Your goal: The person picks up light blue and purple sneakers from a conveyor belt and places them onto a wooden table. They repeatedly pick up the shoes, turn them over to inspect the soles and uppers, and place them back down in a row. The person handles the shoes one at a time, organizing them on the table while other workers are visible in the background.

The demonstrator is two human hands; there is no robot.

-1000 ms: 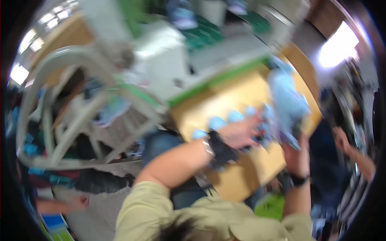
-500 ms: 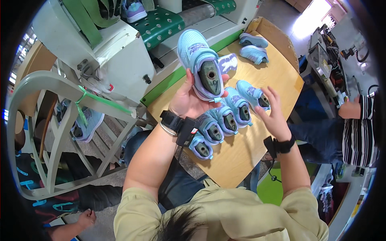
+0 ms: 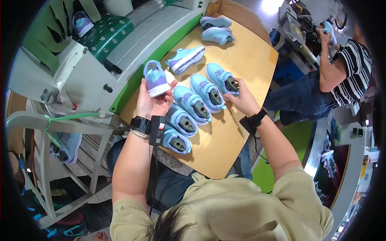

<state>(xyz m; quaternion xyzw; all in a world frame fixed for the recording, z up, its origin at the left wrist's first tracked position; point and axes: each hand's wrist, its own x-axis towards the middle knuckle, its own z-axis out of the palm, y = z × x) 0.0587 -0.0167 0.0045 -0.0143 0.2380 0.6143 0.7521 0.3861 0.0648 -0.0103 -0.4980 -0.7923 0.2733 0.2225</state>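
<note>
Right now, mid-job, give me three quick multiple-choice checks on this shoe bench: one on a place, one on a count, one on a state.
1. Where is the left hand?
A. Raised above the wooden board, holding a shoe
B. Flat on the board
C. Under the bench

2. How many shoes form the close row by the hands?
A. Two
B. Five
C. Nine

3. What is the right hand doing?
A. Hanging free
B. Touching the light blue shoe at the row's far end
C. Gripping a tool

Answers: 1 A, its fingers wrap a light blue and purple shoe off the board. 2 B, five lie side by side. 3 B, fingertips rest at that shoe's opening.
</note>
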